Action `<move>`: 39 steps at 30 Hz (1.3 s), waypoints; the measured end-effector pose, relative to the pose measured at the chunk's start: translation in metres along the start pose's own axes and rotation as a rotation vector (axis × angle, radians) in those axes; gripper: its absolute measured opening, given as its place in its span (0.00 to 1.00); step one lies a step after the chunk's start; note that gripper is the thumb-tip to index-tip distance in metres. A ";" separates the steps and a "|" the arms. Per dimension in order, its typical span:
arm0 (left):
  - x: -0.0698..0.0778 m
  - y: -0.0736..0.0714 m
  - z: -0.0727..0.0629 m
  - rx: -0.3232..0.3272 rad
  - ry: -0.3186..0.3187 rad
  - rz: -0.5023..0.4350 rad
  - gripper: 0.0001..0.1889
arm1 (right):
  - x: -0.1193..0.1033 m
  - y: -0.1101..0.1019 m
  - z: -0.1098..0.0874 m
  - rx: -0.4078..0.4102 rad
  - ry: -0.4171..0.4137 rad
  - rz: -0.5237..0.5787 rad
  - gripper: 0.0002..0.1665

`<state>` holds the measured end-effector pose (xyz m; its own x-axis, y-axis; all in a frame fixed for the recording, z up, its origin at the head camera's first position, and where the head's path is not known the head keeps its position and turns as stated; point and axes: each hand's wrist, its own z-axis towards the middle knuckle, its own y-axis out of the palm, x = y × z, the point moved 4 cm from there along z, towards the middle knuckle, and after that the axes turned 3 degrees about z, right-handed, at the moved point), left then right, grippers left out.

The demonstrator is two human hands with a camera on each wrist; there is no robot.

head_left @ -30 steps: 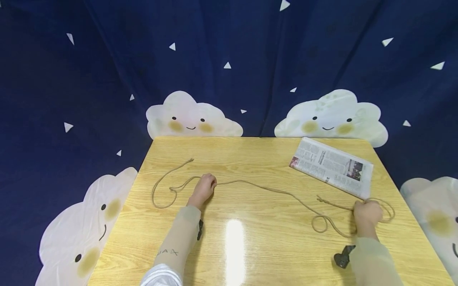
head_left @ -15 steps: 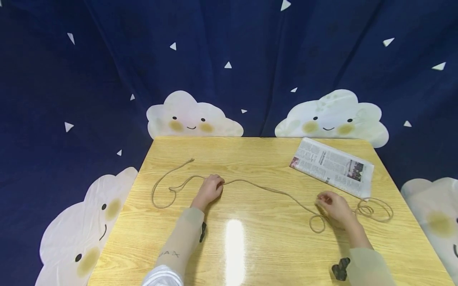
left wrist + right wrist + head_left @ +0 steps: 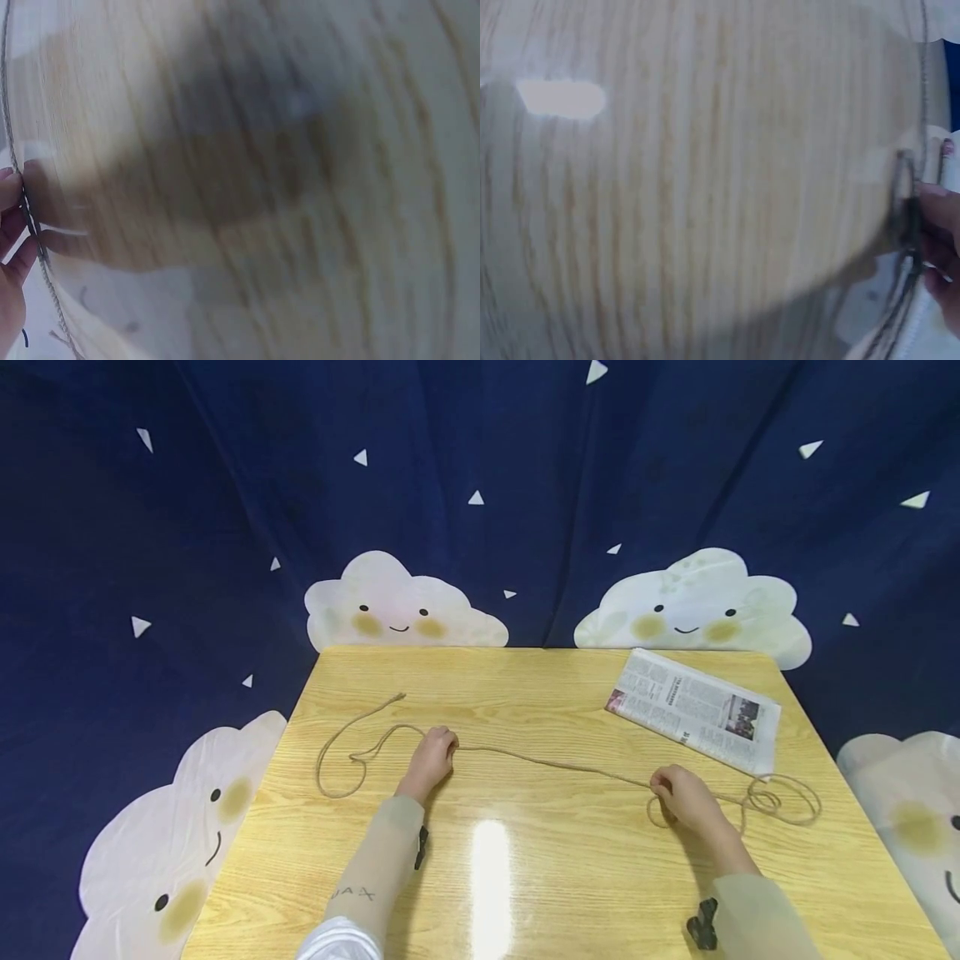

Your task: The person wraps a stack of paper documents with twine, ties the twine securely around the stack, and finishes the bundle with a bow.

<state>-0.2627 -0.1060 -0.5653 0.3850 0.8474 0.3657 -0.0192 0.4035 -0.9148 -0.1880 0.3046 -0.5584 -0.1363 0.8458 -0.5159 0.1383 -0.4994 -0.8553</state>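
Okay, tan rope (image 3: 551, 764) lies across the desk (image 3: 585, 877), both hands on it. Left hand (image 3: 429, 762): left of centre, grip pinched together on the rope; left wrist view has the strand running between thumb and fingers. Right hand (image 3: 688, 797): right of centre, a bit nearer, grip also clamped on the rope, thumb and fingers closed over it, extra strands just beside the fingers in the right wrist view. Stretch between the hands is fairly straight, slight slope toward near right. Left of the left hand the rope makes a loose, wavy curve, with one knotted-looking end at far left. Small loop by the right hand, partly hidden; more loose coils to its right, by the near right corner of the newspaper (image 3: 693, 710). Other rope end can't be made out in the coils.

Newspaper is folded, flat, tilted, at far right, with a dark photo (image 3: 742, 718) toward its right side. Desk is pale wood grain, bright glare (image 3: 491, 893) at near centre. Beige sleeves on both forearms, black device (image 3: 703, 924) at the right wrist. Behind: dark blue backdrop (image 3: 480, 410), white triangles, smiling clouds.
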 end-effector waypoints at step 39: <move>0.032 0.014 0.023 0.032 -0.012 -0.130 0.08 | 0.022 -0.018 0.013 0.504 0.078 0.131 0.10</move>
<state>-0.2720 -0.0657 -0.5621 0.3752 0.7910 0.4833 0.0003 0.5213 -0.8534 -0.2060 0.3296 -0.5549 -0.0732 0.7719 -0.6315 -0.3425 -0.6141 -0.7110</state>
